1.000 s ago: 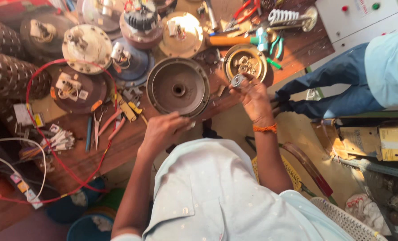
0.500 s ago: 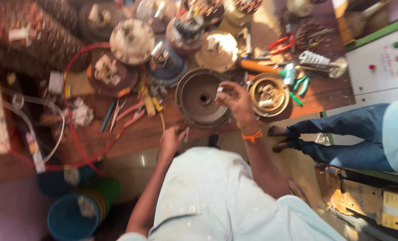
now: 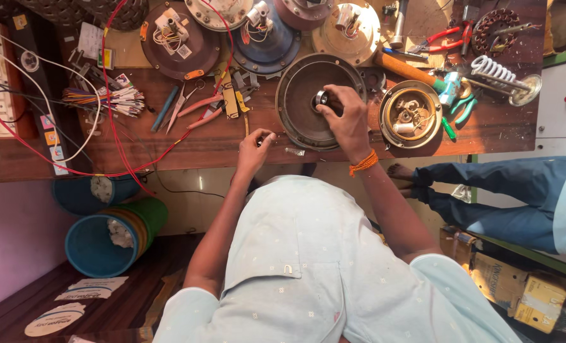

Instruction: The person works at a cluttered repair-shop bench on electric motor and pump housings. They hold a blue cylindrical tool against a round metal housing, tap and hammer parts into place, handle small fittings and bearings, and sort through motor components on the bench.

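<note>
From above, I watch my right hand [image 3: 345, 121] settle over the centre of a round metal fan cover [image 3: 311, 101] lying flat on the wooden workbench [image 3: 187, 143]. Its fingertips are pinched around a small shiny bearing [image 3: 321, 97] at the cover's hub. My left hand [image 3: 255, 150] rests at the bench's near edge, thumb and forefinger pressed together on something too small for me to make out.

The cover sits close to that near edge, its rim almost reaching it. Room is tight: a brass-coloured bowl of small parts [image 3: 410, 115] lies just beside the cover on the right, a blue motor housing [image 3: 267, 38] crowds it at upper left, and an orange-handled tool [image 3: 405, 67] runs past its upper right rim. To the left, pliers and screwdrivers [image 3: 213, 105] are scattered, and a red wire [image 3: 114, 127] loops across the wood and over the edge. The barest strip of bench lies between my two hands, along the front edge. Beyond the bench's right end, another person's blue trouser leg [image 3: 505, 184] stretches out.

Compared with half a second ago, my right hand has moved from the cover's right rim to its hub, and my left hand has come off the rim toward the bench edge.
</note>
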